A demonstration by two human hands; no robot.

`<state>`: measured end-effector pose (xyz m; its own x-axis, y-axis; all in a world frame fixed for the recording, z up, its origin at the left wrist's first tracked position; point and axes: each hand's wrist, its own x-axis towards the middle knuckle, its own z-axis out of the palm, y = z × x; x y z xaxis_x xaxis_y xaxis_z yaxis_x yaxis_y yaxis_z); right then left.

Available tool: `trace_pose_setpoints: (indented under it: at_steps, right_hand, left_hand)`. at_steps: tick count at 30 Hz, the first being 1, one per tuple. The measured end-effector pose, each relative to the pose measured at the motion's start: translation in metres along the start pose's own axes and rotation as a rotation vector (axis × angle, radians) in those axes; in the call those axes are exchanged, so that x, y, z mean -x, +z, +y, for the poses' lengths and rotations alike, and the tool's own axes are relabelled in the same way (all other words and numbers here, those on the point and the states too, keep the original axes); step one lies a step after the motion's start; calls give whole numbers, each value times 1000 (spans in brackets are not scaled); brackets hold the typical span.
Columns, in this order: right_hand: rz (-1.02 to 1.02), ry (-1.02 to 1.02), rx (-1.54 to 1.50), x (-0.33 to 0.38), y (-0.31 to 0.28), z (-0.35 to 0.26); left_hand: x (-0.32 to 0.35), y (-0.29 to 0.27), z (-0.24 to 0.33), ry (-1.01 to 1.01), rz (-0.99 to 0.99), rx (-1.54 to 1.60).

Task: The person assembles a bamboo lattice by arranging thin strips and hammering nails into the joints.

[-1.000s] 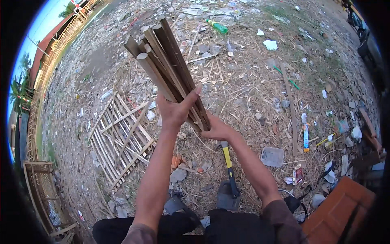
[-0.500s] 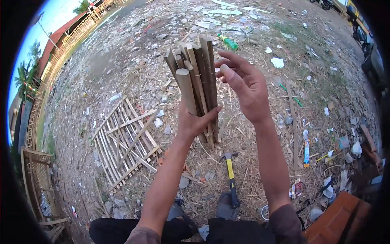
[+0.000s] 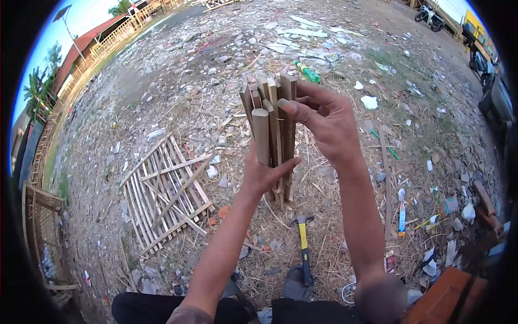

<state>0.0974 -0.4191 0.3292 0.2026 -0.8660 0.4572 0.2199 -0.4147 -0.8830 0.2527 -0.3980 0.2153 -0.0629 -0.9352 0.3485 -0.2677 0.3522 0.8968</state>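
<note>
A bundle of wooden sticks (image 3: 261,135) stands nearly upright in front of me, their cut tops slightly uneven. Wrapped around its lower part is my left hand (image 3: 261,171), thumb across the near side and most fingers hidden behind. My right hand (image 3: 329,121) pinches the bundle near its upper right, the thumb on the near face of the sticks and the fingers curled behind. On the ground below lies a claw hammer (image 3: 304,245) with a yellow and black handle, its lower end by my right shoe (image 3: 295,283).
To the left a slatted wooden frame (image 3: 167,194) lies flat on littered, stony ground. Farther left stands a wooden lattice piece (image 3: 43,232). A green bottle (image 3: 306,71) lies beyond the bundle. Orange-brown boards (image 3: 445,297) are at the lower right, and parked motorbikes (image 3: 430,19) stand far right.
My right hand, apart from the bundle before, has closed on its upper right side. The bundle and my left hand sit slightly lower and farther right in view.
</note>
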Motion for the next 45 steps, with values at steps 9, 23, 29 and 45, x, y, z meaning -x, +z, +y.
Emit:
trace_pose_setpoints:
  at_steps: [9, 23, 29, 45]
  right_hand:
    - [31, -17, 60, 3, -1, -3]
    - [-203, -132, 103, -15, -17, -15]
    - [-142, -196, -24, 5, -25, -22]
    - [410, -494, 4, 131, -149, -122]
  left_hand:
    - [1, 2, 6, -26, -11, 32]
    - [1, 1, -6, 96, -43, 147]
    - [-11, -7, -26, -4, -46, 338]
    - [-161, -51, 22, 144, 323, 143]
